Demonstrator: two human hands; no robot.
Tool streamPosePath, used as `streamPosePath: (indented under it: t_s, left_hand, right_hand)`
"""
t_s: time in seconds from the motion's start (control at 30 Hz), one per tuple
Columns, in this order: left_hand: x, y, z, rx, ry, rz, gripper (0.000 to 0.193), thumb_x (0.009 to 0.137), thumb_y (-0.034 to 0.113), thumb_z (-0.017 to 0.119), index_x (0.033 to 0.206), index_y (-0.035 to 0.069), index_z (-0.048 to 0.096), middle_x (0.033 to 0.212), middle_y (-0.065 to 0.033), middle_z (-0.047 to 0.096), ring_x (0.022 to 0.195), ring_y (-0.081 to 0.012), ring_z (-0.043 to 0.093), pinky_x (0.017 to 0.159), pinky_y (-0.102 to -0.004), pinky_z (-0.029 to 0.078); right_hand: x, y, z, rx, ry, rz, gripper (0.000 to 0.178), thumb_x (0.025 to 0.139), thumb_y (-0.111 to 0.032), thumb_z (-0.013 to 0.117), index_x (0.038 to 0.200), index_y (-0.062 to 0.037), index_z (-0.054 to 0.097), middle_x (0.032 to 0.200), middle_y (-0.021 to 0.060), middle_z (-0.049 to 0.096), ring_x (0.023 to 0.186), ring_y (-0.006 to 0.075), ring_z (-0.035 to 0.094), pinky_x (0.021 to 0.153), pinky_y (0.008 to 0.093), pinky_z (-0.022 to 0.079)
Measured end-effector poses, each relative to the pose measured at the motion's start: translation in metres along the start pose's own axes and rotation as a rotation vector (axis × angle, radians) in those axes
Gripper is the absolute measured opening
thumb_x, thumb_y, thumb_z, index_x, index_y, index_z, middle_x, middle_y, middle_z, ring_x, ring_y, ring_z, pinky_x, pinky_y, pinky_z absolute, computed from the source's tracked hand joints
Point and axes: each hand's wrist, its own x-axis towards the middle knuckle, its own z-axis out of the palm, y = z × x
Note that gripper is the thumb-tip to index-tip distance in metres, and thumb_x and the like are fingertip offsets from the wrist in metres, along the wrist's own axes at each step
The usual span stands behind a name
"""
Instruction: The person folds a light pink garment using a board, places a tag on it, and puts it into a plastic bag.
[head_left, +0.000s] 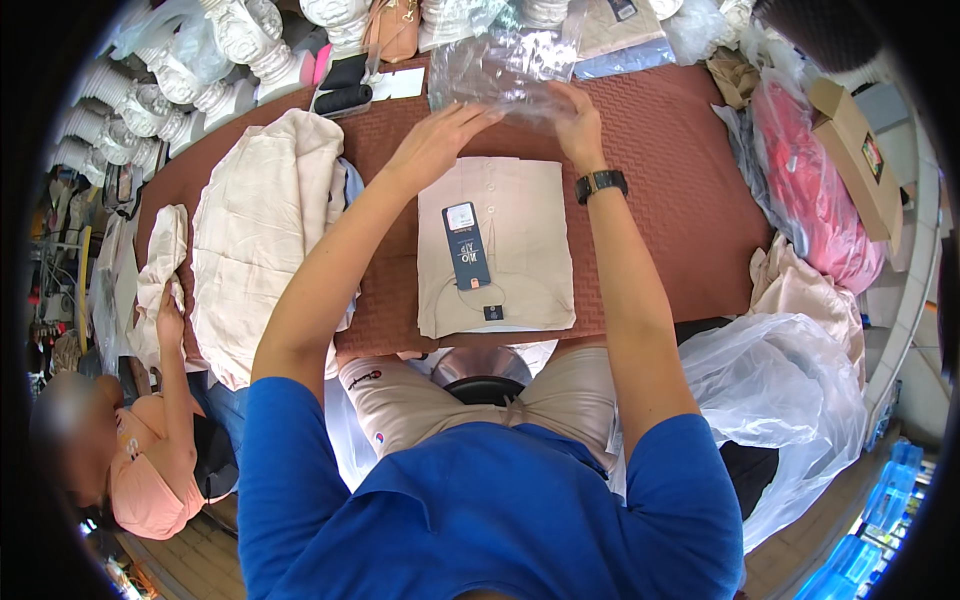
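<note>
A clear plastic bag (500,72) lies toward the far edge of the table, its near edge between my hands. My left hand (448,140) reaches to the bag's near left edge, fingertips closed on the film. At the bag's right corner, my right hand (580,128) pinches the plastic between thumb and fingers; a dark watch circles that wrist. Just nearer to me lies a neatly folded beige shirt (535,235), buttons showing. A dark blue hang tag (466,248) rests on it, with a small dark label near the collar.
Beige garments (245,230) are heaped at left on the brown-covered table (660,200). A co-worker's hand (170,320) holds beige cloth there. White ornate pieces (250,40), a black roll (343,98) and packed garments line the far side. Bagged red cloth (800,170) and a cardboard box (860,160) stand right.
</note>
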Motion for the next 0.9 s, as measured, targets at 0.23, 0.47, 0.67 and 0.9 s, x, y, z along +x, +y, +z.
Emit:
streamPosePath:
  t_s: [0.23, 0.47, 0.67, 0.9]
  left_hand:
    - [-0.009, -0.028, 0.020, -0.374, -0.124, -0.167, 0.065, 0.072, -0.020, 0.053, 0.130, 0.008, 0.059, 0.126, -0.0123, 0.061, 0.112, -0.0344, 0.061, 0.092, -0.0413, 0.052]
    - [0.003, -0.028, 0.017, -0.504, -0.165, -0.174, 0.065, 0.072, -0.024, 0.049, 0.129, 0.005, 0.060, 0.125, -0.0175, 0.061, 0.109, -0.0376, 0.063, 0.093, -0.0402, 0.052]
    - [0.005, -0.028, 0.014, -0.478, -0.221, -0.196, 0.078, 0.070, -0.026, 0.041, 0.139, 0.008, 0.052, 0.140, -0.0156, 0.054, 0.112, -0.0320, 0.065, 0.089, -0.0344, 0.056]
    - [-0.010, -0.022, 0.009, -0.305, -0.202, -0.183, 0.078, 0.069, -0.025, 0.046, 0.140, 0.007, 0.051, 0.145, -0.0158, 0.051, 0.118, -0.0338, 0.062, 0.094, -0.0386, 0.055]
  right_hand:
    - [-0.094, -0.040, -0.019, -0.239, -0.004, 0.653, 0.082, 0.072, -0.028, 0.087, 0.133, 0.0115, 0.048, 0.116, 0.0283, 0.065, 0.110, 0.0378, 0.064, 0.095, 0.0402, 0.051]
    - [-0.091, -0.072, -0.015, 0.214, -0.279, 0.817, 0.059, 0.077, -0.022, 0.085, 0.120, 0.0098, 0.060, 0.111, 0.0219, 0.070, 0.098, 0.0251, 0.070, 0.085, 0.0344, 0.055]
    - [-0.103, -0.080, -0.014, 0.487, -0.260, 0.657, 0.047, 0.084, -0.010, 0.077, 0.124, 0.0032, 0.057, 0.113, 0.0153, 0.068, 0.099, 0.0194, 0.067, 0.083, 0.0320, 0.055]
    - [-0.122, -0.070, -0.023, 0.581, -0.100, 0.566, 0.033, 0.088, -0.009, 0.074, 0.114, -0.0023, 0.055, 0.106, 0.0096, 0.067, 0.093, 0.0154, 0.065, 0.079, 0.0294, 0.055]
